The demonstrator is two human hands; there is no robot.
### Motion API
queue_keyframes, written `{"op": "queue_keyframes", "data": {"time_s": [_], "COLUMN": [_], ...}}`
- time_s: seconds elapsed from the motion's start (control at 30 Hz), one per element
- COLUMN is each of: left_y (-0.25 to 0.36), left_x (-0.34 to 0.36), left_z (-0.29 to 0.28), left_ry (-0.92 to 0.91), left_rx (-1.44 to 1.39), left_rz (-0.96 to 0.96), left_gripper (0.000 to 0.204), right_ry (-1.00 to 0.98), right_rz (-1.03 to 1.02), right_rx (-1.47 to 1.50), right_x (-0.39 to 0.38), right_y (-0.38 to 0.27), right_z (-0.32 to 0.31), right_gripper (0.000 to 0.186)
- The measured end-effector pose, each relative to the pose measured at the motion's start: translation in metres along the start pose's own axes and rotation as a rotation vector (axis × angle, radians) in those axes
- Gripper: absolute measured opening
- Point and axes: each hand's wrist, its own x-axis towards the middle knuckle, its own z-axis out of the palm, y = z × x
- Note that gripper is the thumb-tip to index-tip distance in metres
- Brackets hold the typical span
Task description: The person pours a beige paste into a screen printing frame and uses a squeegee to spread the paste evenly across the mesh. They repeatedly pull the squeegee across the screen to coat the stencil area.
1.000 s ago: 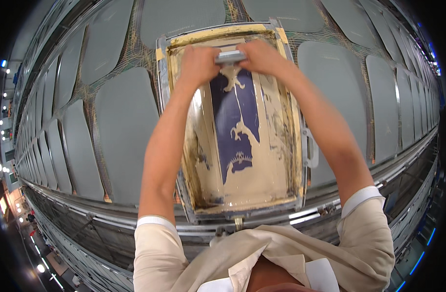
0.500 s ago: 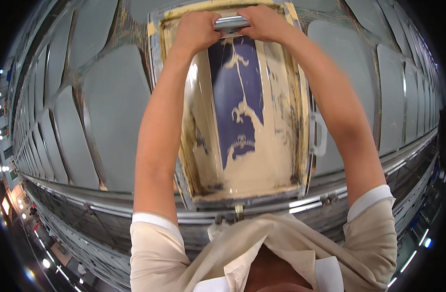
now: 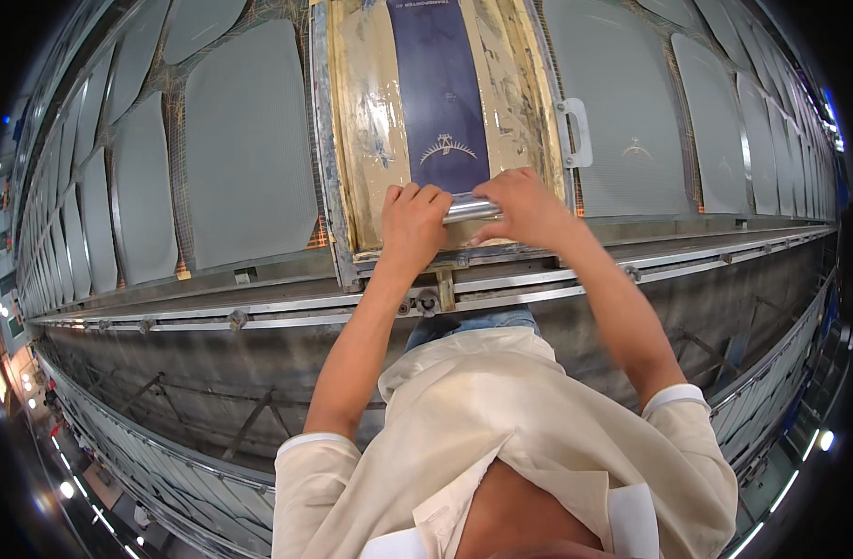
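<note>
Long table [image 3: 173,154] runs R–L across the upper half, approx. 9 to 3 o'clock, w/ rows of grey round-cornered panels laid on it. Metal rail [image 3: 193,321] follows its near edge. Beige short-sleeved shirt [image 3: 473,391] w/ white cuffs fills 6 o'clock; bit of blue jeans [image 3: 473,321] shows above its hem.

Screen-printing frame [image 3: 323,140] sits at 12 o'clock on the table, top end cut off by the pic edge, near end by the rail. Grey panels on both sides: a big one [image 3: 249,140] toward 11, another [image 3: 622,102] toward 1.

Inside the frame: dark purple band [image 3: 436,84] down the middle, wet beige ink [image 3: 359,200] smeared along both sides of it.

Squeegee [image 3: 473,207] w/ shiny metal grip lies crosswise at the band's near end, just toward 1 o'clock from pic ctr.; blade contact hidden, can't tell. L hand [image 3: 415,224] is curled round its 9 o'clock end; R hand [image 3: 529,210] grasps the 3 o'clock end, thumb on the near side.

White handle [image 3: 580,135] is fixed to the frame's 3 o'clock side. Smallest: pale spiky arc emblem [image 3: 448,149] on the band, above the squeegee.
</note>
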Motion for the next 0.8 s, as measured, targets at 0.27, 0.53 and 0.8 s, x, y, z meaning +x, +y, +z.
{"op": "queue_keyframes", "data": {"time_s": [0.27,0.53,0.8], "left_y": [0.005,0.001,-0.135], "left_x": [0.003,-0.031,-0.089], "left_z": [-0.010,-0.027,-0.117], "left_ry": [0.006,0.076,0.035], "left_rx": [-0.015,-0.057,0.004], "left_rz": [0.034,0.021,-0.071], "left_gripper": [0.025,0.032,0.032], "right_ry": [0.712,0.665,0.793], "right_rz": [0.696,0.759,0.513], "right_rx": [-0.061,0.170,0.303], "right_x": [0.046,0.035,0.142], "right_y": [0.175,0.123,-0.004], "right_z": [-0.026,-0.071,0.036], "right_gripper": [0.040,0.041,0.034]}}
